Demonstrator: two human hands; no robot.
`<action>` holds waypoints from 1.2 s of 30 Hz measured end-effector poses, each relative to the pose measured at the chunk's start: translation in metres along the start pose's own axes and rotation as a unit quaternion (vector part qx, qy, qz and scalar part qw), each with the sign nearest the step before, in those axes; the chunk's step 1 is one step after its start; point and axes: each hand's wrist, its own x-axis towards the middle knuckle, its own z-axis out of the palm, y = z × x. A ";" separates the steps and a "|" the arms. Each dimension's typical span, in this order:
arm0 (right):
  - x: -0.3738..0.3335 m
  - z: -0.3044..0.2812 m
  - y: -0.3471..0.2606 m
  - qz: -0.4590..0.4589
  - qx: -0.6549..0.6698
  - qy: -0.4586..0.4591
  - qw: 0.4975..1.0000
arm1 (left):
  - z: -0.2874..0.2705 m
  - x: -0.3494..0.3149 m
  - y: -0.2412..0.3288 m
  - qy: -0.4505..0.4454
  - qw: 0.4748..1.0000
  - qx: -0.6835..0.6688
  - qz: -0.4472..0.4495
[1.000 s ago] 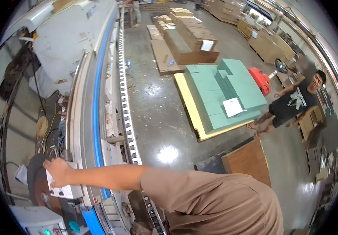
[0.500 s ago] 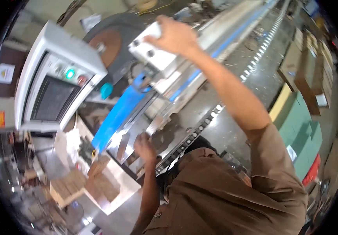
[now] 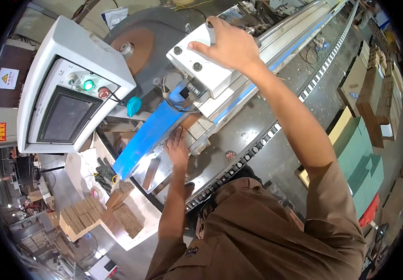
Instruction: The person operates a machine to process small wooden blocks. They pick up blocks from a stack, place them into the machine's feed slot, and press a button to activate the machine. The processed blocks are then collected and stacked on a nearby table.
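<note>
My right hand (image 3: 234,46) rests on the top of a white machine housing (image 3: 187,53) with black knobs, its thumb spread apart from the fingers. A small counter display (image 3: 196,88) sits on the near side of that housing. My left hand (image 3: 177,148) lies with fingers stretched out beside the long blue guard (image 3: 147,135). Its fingertips are close to a small brown wood piece (image 3: 192,122) on the machine bed; whether they touch it is unclear. Another brown strip (image 3: 151,173) lies near the guard's lower end.
A white control box (image 3: 94,58) with a screen and lit green button stands at left. Behind it is a large grey disc (image 3: 166,23). Stacked brown wood blocks (image 3: 127,219) sit at lower left. A cable chain (image 3: 250,154) runs beside me; green boards (image 3: 355,154) lie right.
My left hand has moved farther forward along the blue guard, and its curled fingers have stretched out. My right hand stays on the white housing. The view has shifted slightly.
</note>
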 end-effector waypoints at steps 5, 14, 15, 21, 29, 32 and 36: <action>-0.002 0.004 0.001 -0.001 -0.001 0.008 1.000 | -0.009 0.005 -0.009 -0.048 0.997 0.057 0.030; -0.006 0.011 0.000 0.000 0.086 0.063 0.994 | -0.001 0.009 -0.006 -0.144 0.988 0.055 0.015; -0.005 0.009 -0.003 -0.008 0.110 0.058 0.992 | 0.019 0.000 -0.013 -0.076 0.992 0.093 0.029; -0.005 -0.011 -0.001 0.018 0.110 -0.027 0.993 | 0.048 0.050 0.036 0.002 0.998 0.055 -0.012; -0.007 0.014 0.018 -0.013 0.095 0.087 0.992 | 0.044 0.010 -0.011 0.078 0.988 0.032 -0.132; -0.008 0.010 0.002 -0.021 0.104 0.062 0.992 | -0.033 -0.057 -0.057 -0.087 0.939 -0.041 -0.330; -0.011 0.006 0.000 -0.010 0.105 0.050 0.993 | -0.073 -0.121 -0.065 -0.063 0.967 0.033 -0.244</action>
